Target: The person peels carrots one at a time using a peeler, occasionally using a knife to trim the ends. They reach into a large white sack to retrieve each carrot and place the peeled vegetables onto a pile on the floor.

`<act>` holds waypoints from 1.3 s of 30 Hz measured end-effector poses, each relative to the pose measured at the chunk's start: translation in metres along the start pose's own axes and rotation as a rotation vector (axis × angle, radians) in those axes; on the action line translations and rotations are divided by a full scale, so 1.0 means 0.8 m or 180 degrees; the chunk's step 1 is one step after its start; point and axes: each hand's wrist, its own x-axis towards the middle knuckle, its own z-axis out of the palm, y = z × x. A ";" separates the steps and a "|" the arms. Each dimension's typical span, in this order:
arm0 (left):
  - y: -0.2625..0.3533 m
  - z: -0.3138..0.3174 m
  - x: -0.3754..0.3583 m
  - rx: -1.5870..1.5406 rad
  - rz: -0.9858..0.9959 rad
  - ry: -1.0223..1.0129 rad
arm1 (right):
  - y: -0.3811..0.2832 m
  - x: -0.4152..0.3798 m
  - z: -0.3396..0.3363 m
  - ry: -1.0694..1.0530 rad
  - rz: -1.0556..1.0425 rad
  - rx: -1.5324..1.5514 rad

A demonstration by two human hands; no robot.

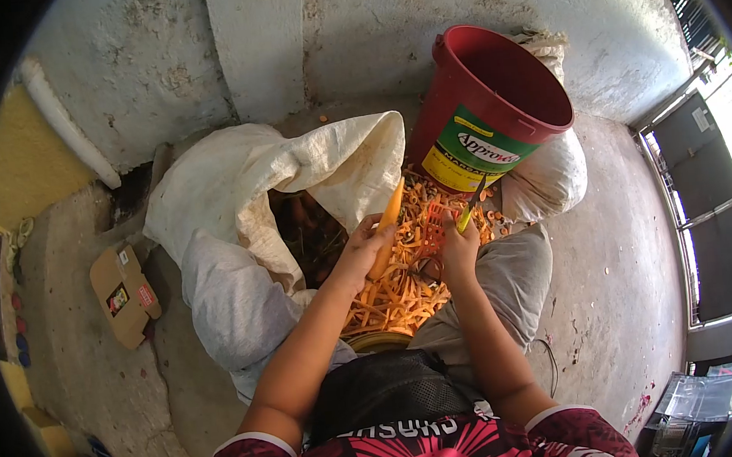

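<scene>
My left hand (362,251) is wrapped round a peeled orange carrot (394,216), which points up and slightly right. In my right hand (459,247) is a small knife (465,218) with a yellow-green handle and a dark blade tilted up, apart from the carrot. Below and between both hands lies a heap of orange carrot peelings (395,304). Part of a red perforated plastic piece (433,234) shows among the peelings beside my right hand. Left of my left hand, a large white sack (209,176) gapes, its contents dark and hard to make out.
A tall red bucket (491,75) with a green and yellow label leans beyond the peelings, against another white sack (556,177). A flattened cardboard box (125,296) lies on the concrete floor at left. A rough wall (369,33) closes off the far side.
</scene>
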 end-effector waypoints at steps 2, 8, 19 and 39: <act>0.013 -0.002 -0.005 -0.0616 -0.0626 0.0013 | -0.006 -0.003 0.000 0.0008 0.0023 -0.0002; 0.004 -0.002 -0.002 -0.1204 -0.0912 -0.0270 | -0.050 -0.020 0.017 0.0121 -0.0230 0.0977; -0.003 0.005 -0.014 -0.1563 -0.1135 -0.0430 | -0.077 -0.051 0.053 -0.0129 -0.0756 -0.0268; 0.024 0.015 -0.038 0.0130 -0.0807 -0.1002 | -0.044 0.104 -0.044 0.1375 -0.1369 -0.0664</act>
